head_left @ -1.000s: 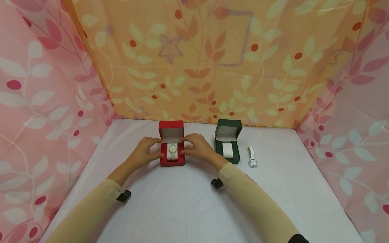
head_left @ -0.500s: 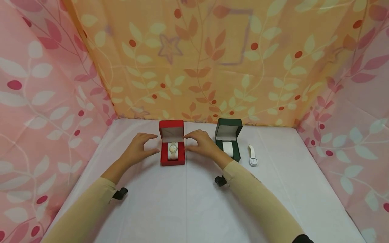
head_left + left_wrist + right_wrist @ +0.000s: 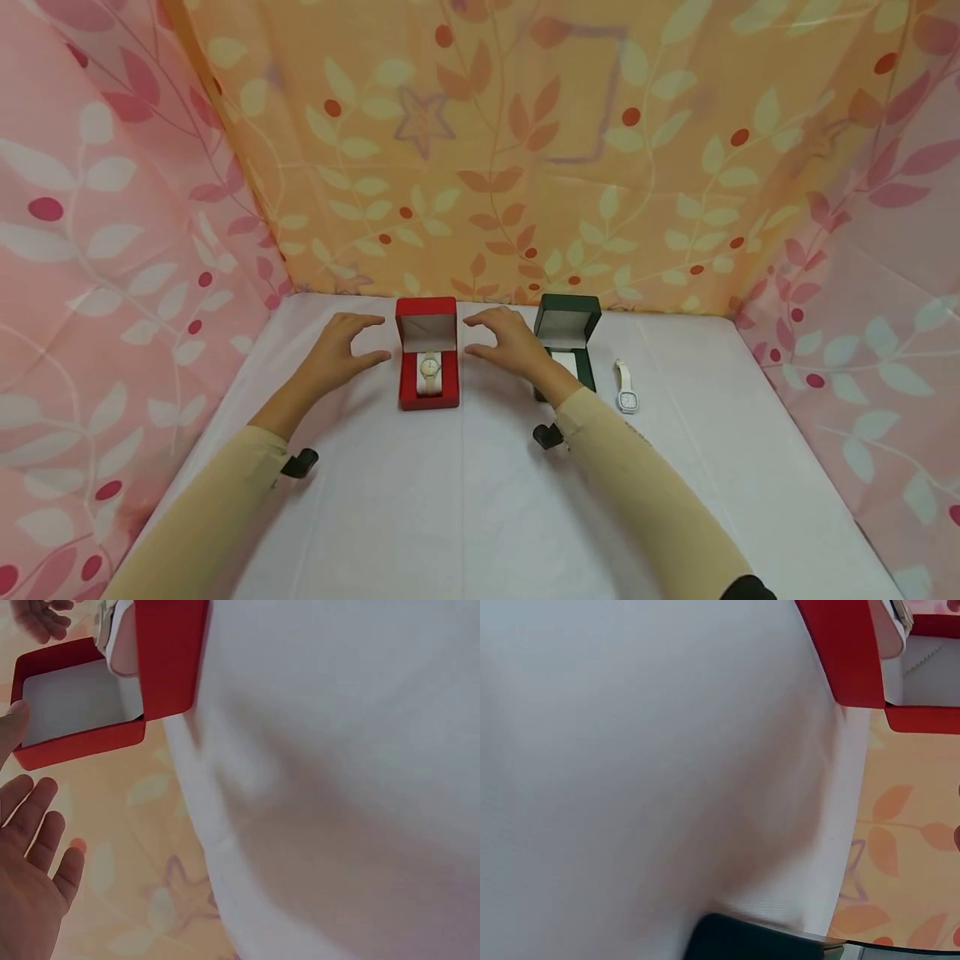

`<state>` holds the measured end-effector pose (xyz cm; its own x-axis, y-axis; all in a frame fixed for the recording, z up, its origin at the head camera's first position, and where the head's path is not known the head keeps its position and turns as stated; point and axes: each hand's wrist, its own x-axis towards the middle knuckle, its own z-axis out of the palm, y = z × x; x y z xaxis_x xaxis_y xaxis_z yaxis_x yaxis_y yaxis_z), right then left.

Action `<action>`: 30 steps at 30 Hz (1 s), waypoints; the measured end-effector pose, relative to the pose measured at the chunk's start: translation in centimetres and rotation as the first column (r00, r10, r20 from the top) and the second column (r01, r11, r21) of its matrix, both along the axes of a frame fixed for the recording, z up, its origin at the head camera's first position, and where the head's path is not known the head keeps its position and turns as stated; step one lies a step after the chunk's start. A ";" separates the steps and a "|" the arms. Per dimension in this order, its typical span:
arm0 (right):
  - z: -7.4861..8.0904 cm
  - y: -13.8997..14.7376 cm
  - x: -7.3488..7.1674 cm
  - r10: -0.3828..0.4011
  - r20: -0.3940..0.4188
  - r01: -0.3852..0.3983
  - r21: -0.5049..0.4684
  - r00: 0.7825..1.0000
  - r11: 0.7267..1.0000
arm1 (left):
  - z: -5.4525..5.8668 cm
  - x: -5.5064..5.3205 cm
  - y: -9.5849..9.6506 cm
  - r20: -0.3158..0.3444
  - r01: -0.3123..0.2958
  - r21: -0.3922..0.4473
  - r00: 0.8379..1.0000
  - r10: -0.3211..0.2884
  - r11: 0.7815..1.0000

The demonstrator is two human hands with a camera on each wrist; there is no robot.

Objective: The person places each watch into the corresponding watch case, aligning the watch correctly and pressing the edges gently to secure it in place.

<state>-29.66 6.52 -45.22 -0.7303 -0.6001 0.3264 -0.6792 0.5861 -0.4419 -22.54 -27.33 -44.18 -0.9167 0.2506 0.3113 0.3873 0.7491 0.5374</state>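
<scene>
An open red watch box [image 3: 427,402] stands toward the back of the table, its lid raised. Inside, a watch with a pale strap and round dial [image 3: 430,367] is wrapped round a white cushion. My left hand [image 3: 336,354] hovers just left of the box, fingers spread from the thumb and holding nothing. On the other side, my right hand [image 3: 513,343] is held the same way, apart from the box. Its wrist partly covers an open green watch box [image 3: 568,312] with a white cushion. The left wrist view shows the left fingers [image 3: 46,840] loosely extended beside the red lid.
A second watch with a white strap and squarish dial [image 3: 627,400] lies right of the green box. White cloth [image 3: 420,500] covers the table. A patterned orange curtain [image 3: 480,167] hangs behind, with pink curtains at both sides.
Both hands have let go of the red box's sides and drawn apart, the left hand leftward and the right hand rightward, both slightly raised. The watch stays in the box.
</scene>
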 end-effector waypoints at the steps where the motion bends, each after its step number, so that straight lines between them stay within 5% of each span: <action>1: 0.1 0.0 -0.1 -0.001 -0.001 0.001 -0.006 1.000 1.000 | 0.1 -0.1 0.0 0.001 -0.003 0.000 1.000 0.003 1.000; 30: 1.6 -1.4 -2.5 -0.018 0.067 0.025 -0.100 0.998 0.995 | 2.1 -3.9 0.7 -0.037 0.056 -0.010 0.998 -0.056 0.998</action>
